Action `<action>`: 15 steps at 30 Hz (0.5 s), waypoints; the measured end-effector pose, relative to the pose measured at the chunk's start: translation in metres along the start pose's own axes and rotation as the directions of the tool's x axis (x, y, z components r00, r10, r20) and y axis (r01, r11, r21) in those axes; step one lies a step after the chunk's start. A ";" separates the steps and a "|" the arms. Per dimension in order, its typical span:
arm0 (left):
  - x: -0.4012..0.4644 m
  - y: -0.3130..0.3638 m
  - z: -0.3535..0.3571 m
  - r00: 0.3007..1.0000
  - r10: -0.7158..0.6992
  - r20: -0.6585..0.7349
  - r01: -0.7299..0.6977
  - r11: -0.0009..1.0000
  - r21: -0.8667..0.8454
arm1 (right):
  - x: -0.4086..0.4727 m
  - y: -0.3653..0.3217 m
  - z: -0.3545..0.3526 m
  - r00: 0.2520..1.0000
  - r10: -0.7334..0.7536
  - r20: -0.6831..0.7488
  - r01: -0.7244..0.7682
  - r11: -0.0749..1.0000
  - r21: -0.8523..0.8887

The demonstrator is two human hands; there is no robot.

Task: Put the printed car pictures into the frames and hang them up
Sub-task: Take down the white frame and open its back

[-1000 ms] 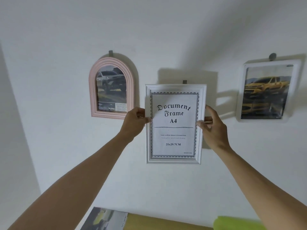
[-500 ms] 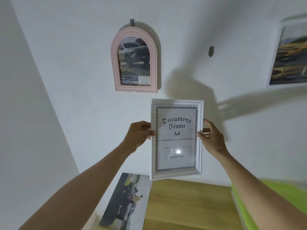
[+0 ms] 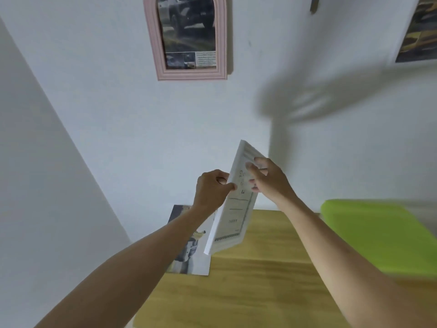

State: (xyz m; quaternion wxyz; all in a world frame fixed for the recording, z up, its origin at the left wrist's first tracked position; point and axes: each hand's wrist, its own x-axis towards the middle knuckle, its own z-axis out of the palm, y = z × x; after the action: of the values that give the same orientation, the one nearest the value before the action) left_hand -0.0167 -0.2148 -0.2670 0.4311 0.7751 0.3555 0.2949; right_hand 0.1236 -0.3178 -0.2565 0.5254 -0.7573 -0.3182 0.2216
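Holding a white document frame (image 3: 233, 202) in the air between both hands, turned nearly edge-on and tilted, lower corner hanging above a wooden table (image 3: 248, 292) and clear of it. Left hand (image 3: 211, 189) curled round the frame's left edge near mid-height, thumb pressed on the front. Right hand (image 3: 268, 178) at the opposite edge with fingers (image 3: 254, 171) spread over the front face; blurred, so whether clamped on the rim or only steadying it with straight fingers cannot be told. Still carrying the stock "Document Frame" insert, so no car picture inside yet. Lying flat on the table below the left forearm, a printed car picture (image 3: 189, 254), probably the one meant for it. Up the wall, well above both hands, a pink arched frame (image 3: 188, 39) already filled and hung; beyond the right hand, up at the top edge, a bare wall hook (image 3: 314, 4) and the corner of another framed car print (image 3: 418, 31). Beside the right forearm, a green pad (image 3: 378, 235) on the table. Judging by build: light, rigid, with a smooth glazed front likely to slip and to crack or scratch if knocked. Best gripped by the moulded side rails, both edges at mid-height, fingertips kept off the glazing; best laid face-down on the table for opening the back.
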 end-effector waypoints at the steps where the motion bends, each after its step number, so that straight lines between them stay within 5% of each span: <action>1: -0.004 -0.001 0.006 1.000 0.028 -0.005 -0.028 1.000 0.011 | -0.001 -0.006 0.002 1.000 0.027 -0.005 -0.027 0.998 0.051; 10: -0.036 -0.007 0.047 0.972 0.228 0.056 -0.233 0.964 0.127 | -0.003 -0.015 -0.004 0.980 0.136 -0.146 -0.124 0.989 0.084; 15: -0.031 -0.024 0.051 0.957 0.231 0.177 -0.245 0.967 0.062 | -0.007 0.000 -0.025 0.981 0.191 -0.042 -0.187 0.979 0.076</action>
State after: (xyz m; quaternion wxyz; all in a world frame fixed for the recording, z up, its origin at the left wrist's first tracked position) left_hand -0.0027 -0.2539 -0.3153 0.3881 0.8518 0.2336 0.2630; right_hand 0.1355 -0.3393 -0.2479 0.5366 -0.7700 -0.2234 0.2630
